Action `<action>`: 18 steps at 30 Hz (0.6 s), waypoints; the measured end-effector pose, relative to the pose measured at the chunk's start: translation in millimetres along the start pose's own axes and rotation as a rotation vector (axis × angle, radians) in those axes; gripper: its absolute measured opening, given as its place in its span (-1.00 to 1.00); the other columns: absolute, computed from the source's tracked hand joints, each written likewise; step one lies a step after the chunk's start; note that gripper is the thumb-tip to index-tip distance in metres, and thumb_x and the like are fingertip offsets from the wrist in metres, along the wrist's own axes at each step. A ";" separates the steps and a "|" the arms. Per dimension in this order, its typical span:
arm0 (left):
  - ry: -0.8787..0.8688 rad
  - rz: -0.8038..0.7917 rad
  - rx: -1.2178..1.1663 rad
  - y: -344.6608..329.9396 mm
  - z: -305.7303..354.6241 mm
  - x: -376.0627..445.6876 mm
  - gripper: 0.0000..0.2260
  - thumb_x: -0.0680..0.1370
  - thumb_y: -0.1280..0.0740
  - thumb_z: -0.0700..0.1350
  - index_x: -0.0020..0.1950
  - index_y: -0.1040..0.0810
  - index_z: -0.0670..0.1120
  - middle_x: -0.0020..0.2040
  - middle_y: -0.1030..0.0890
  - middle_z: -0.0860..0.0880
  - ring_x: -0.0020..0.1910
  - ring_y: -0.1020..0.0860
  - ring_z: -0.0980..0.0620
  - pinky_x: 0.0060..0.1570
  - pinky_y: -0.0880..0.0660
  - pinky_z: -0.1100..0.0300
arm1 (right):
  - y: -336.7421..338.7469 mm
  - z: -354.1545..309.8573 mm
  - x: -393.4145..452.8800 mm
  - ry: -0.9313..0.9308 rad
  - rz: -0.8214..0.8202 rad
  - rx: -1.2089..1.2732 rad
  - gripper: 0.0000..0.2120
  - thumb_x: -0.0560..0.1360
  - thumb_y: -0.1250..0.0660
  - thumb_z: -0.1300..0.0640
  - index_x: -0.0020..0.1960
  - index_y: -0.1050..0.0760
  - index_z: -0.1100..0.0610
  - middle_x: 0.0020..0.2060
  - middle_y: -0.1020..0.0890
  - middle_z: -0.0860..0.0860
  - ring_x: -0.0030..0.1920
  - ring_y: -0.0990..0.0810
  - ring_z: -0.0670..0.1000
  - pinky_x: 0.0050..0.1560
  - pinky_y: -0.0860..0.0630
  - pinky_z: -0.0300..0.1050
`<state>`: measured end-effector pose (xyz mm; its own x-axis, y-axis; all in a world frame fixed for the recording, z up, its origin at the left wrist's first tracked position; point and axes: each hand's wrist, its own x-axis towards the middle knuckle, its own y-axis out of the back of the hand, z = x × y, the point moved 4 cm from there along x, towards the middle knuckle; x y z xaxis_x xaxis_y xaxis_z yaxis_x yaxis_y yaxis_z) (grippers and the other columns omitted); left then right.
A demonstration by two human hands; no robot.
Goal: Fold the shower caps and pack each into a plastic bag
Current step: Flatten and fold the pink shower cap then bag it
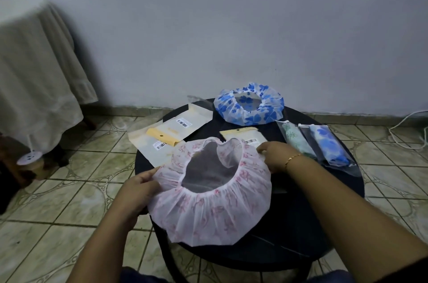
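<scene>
On the round black table (324, 220) we held a pink-patterned shower cap (208, 199) spread open, its elastic mouth facing up. Our left hand (136, 190) pinched the cap's left edge, thumb on top and fingers curled beneath the frill. Our right hand (275, 155), with a thin gold bracelet (292, 158) at the wrist, lay at the cap's far right edge, fingers bent down onto the rim; whether they actually clamped the fabric we could not tell. Behind the pink cap lay several flat plastic bags (183, 127) with yellow header cards and barcode stickers, overlapping one another, and one more bag (245, 138) partly hidden under the cap's far rim. At the back of the table sat a blue-flowered shower cap (250, 104), unfolded, opening up. To the right lay two packed bags side by side: one holding a folded green-patterned cap (296, 139), the other a folded blue-flowered cap (328, 146). A cloth-draped piece of furniture (39, 74) stood at left on the tiled floor (69, 224), and a white cable (407, 129) trailed along the floor by the wall at right.
</scene>
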<state>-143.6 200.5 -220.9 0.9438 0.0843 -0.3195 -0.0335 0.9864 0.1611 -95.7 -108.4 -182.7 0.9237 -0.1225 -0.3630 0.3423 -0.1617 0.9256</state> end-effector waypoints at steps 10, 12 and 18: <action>-0.024 -0.003 0.008 -7.1 1.2 9.0 -0.58 0.45 -0.22 -0.41 0.02 -0.65 0.06 -0.12 -0.71 0.01 -0.12 -0.63 -0.07 -0.13 -0.53 0.08 | 16.0 -9.4 41.1 0.139 0.089 -0.341 -0.50 0.52 -0.25 -0.07 0.42 -0.22 -0.15 0.33 -0.32 0.12 0.33 -0.29 0.16 0.29 -0.28 0.13; -0.033 -0.005 0.017 -9.6 1.9 10.6 -0.58 0.45 -0.22 -0.41 0.05 -0.65 0.05 -0.10 -0.71 0.01 -0.08 -0.64 -0.07 -0.07 -0.53 0.06 | 15.9 -9.8 47.9 0.127 0.055 -0.322 -0.40 0.51 -0.26 -0.08 0.48 -0.12 -0.05 0.35 -0.33 0.14 0.35 -0.31 0.17 0.31 -0.25 0.15; -0.056 0.006 0.030 -17.3 0.7 17.1 -0.57 0.44 -0.24 -0.40 0.13 -0.64 0.02 -0.02 -0.70 0.04 0.00 -0.64 0.02 0.06 -0.55 0.07 | 29.9 -0.5 35.8 0.104 0.182 0.309 -0.47 0.61 -0.10 0.16 0.54 -0.02 0.10 0.45 -0.28 0.13 0.39 -0.32 0.12 0.36 -0.24 -0.07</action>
<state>-126.7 184.9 -228.6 0.9607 0.0811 -0.2656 -0.0300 0.9811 0.1912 -52.3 -117.0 -168.0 0.9826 -0.0790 -0.1679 0.1174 -0.4363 0.8921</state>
